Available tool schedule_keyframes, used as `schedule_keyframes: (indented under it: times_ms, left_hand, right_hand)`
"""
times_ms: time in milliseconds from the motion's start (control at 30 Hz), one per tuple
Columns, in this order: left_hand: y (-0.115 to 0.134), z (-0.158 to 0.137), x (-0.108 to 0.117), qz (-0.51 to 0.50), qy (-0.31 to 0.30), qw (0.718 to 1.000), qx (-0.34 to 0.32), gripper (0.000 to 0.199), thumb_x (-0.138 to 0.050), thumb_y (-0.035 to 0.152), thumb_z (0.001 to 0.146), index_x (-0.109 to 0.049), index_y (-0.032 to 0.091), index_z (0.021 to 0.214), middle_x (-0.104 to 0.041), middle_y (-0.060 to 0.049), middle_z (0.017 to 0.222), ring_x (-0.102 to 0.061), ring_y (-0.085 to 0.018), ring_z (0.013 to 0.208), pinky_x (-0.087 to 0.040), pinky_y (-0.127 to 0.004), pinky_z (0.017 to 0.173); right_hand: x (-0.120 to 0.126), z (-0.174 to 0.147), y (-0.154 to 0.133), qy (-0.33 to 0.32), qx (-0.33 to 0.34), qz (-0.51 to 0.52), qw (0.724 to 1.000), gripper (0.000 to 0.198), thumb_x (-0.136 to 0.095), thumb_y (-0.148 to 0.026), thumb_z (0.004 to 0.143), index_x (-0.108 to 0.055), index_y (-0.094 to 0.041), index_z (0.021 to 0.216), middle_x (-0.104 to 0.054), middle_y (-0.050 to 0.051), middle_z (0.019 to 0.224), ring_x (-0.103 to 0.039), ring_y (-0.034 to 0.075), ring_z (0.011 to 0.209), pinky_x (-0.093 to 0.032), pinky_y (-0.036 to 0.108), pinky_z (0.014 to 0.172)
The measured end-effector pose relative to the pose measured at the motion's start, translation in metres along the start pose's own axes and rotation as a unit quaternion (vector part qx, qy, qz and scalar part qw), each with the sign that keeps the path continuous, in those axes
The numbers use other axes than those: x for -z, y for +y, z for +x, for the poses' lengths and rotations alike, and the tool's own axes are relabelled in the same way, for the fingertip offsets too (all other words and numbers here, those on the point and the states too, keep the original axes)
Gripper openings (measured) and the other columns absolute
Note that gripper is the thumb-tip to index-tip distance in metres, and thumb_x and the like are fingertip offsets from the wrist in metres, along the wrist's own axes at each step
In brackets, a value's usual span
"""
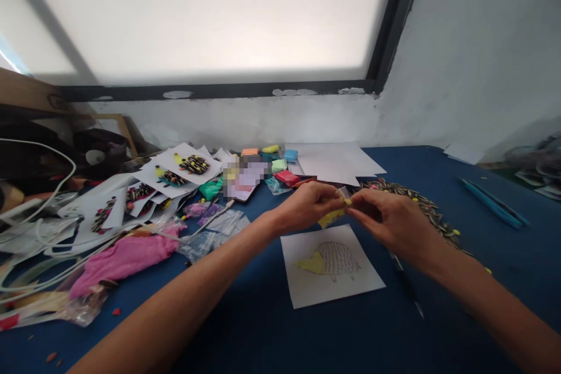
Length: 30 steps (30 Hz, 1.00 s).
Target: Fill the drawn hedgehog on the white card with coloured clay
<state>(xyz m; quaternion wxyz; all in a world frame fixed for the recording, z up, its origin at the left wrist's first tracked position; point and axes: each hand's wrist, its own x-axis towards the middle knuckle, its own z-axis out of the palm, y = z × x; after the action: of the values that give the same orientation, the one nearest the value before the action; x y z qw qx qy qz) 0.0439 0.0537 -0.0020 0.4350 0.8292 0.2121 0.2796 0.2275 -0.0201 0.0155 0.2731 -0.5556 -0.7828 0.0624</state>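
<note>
Above the far edge of a white card (298, 292), my left hand (309, 205) pinches a small clear packet of yellow modelling clay (329, 218). The fingers of my right hand (392, 219) are closed at the packet's upper end, touching it beside a bit of yellow. The card carries a pencil-drawn hedgehog (339, 258); its head is covered in flat yellow and its body shows only drawn lines. A pen (407, 286) lies right of the card, partly under my right forearm. Sunflower seeds (421, 201) are heaped behind my right hand.
Blue tweezers (493, 201) rest at the right. White paper sheets (335, 160) and coloured clay packets (287, 178) lie at the back. Finished seed hedgehog cards (188, 163), a phone (248, 181), a pink bag (127, 260) and white cables (39, 280) crowd the left.
</note>
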Motion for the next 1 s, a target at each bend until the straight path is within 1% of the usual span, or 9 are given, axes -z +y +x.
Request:
schedule_keyframes:
  times_ms: [100,200,333,400,567,667,800,900,1000]
  left_hand:
    - [0.0006,-0.0001,-0.0034,-0.024,-0.006,1.000,-0.006,0.025,-0.050,0.029,0.095,-0.066,0.012,0.084,-0.060,-0.001,0.077,-0.051,-0.009,0.070,-0.040,-0.020,0.062]
    - [0.0015,-0.0003,-0.0067,-0.022,0.003,1.000,0.008,0.028,-0.049,0.030,0.095,-0.067,0.012,0.082,-0.060,-0.002,0.075,-0.051,-0.010,0.068,-0.040,-0.021,0.061]
    - [0.0006,-0.0002,-0.0070,-0.049,0.025,0.998,0.000,0.030,-0.050,0.035,0.096,-0.070,0.012,0.096,-0.065,-0.005,0.084,-0.056,-0.012,0.075,-0.044,-0.021,0.064]
    - [0.0005,-0.0001,-0.0064,-0.075,0.025,0.997,0.008,0.032,-0.050,0.037,0.096,-0.069,0.012,0.100,-0.065,-0.006,0.086,-0.058,-0.012,0.075,-0.046,-0.021,0.063]
    - [0.0054,0.0002,-0.0056,-0.183,0.026,0.981,0.063,0.028,-0.052,0.034,0.094,-0.068,0.010,0.097,-0.063,-0.006,0.080,-0.061,-0.012,0.068,-0.053,-0.023,0.059]
    - [0.0075,0.0007,-0.0054,-0.208,0.029,0.976,0.065,0.026,-0.053,0.033,0.094,-0.067,0.011,0.091,-0.062,-0.004,0.077,-0.062,-0.011,0.066,-0.052,-0.021,0.057]
    - [0.0061,0.0012,-0.0065,-0.207,0.034,0.976,0.059,0.029,-0.054,0.037,0.093,-0.064,0.011,0.083,-0.061,-0.003,0.073,-0.060,-0.009,0.062,-0.049,-0.019,0.054]
    - [0.0032,0.0012,-0.0071,-0.166,0.042,0.984,0.052,0.033,-0.054,0.040,0.093,-0.066,0.011,0.083,-0.062,-0.003,0.072,-0.058,-0.009,0.061,-0.044,-0.018,0.053]
    - [0.0001,0.0011,-0.0053,-0.149,0.043,0.987,0.046,0.032,-0.055,0.040,0.092,-0.068,0.011,0.087,-0.064,-0.004,0.075,-0.057,-0.010,0.064,-0.043,-0.020,0.056]
  right_hand:
    - [-0.0024,0.0005,-0.0004,-0.024,0.003,0.003,1.000,0.022,-0.055,-0.037,0.085,-0.058,-0.021,0.071,-0.060,0.002,0.064,-0.053,0.015,0.055,-0.038,0.028,0.051]
    - [-0.0031,0.0013,-0.0008,-0.025,0.001,0.014,1.000,0.025,-0.054,-0.038,0.085,-0.057,-0.021,0.068,-0.060,0.003,0.065,-0.053,0.015,0.057,-0.038,0.029,0.052]
    - [0.0004,0.0017,-0.0022,-0.006,-0.024,0.033,0.999,0.025,-0.052,-0.040,0.086,-0.064,-0.019,0.079,-0.065,0.005,0.072,-0.058,0.017,0.061,-0.042,0.031,0.056]
    - [0.0020,0.0013,-0.0028,0.001,-0.040,0.049,0.998,0.025,-0.053,-0.041,0.086,-0.066,-0.019,0.083,-0.068,0.006,0.074,-0.060,0.017,0.062,-0.044,0.031,0.056]
    - [0.0030,-0.0001,-0.0028,0.019,-0.063,0.096,0.993,0.024,-0.057,-0.043,0.086,-0.066,-0.021,0.090,-0.072,0.005,0.080,-0.067,0.019,0.071,-0.049,0.032,0.061]
    - [0.0023,-0.0003,-0.0026,0.026,-0.064,0.128,0.989,0.026,-0.058,-0.043,0.085,-0.066,-0.021,0.096,-0.073,0.006,0.085,-0.068,0.020,0.077,-0.053,0.033,0.065]
    - [-0.0013,0.0002,-0.0021,0.025,-0.073,0.163,0.984,0.030,-0.061,-0.045,0.082,-0.069,-0.019,0.095,-0.072,0.008,0.088,-0.068,0.021,0.076,-0.055,0.035,0.065]
    - [-0.0041,0.0017,-0.0024,0.009,-0.078,0.198,0.977,0.031,-0.062,-0.048,0.081,-0.071,-0.020,0.091,-0.073,0.008,0.086,-0.069,0.021,0.076,-0.057,0.034,0.065]
    - [-0.0035,0.0031,-0.0036,0.003,-0.080,0.222,0.972,0.030,-0.061,-0.048,0.080,-0.073,-0.021,0.087,-0.074,0.007,0.084,-0.070,0.021,0.079,-0.057,0.034,0.069]
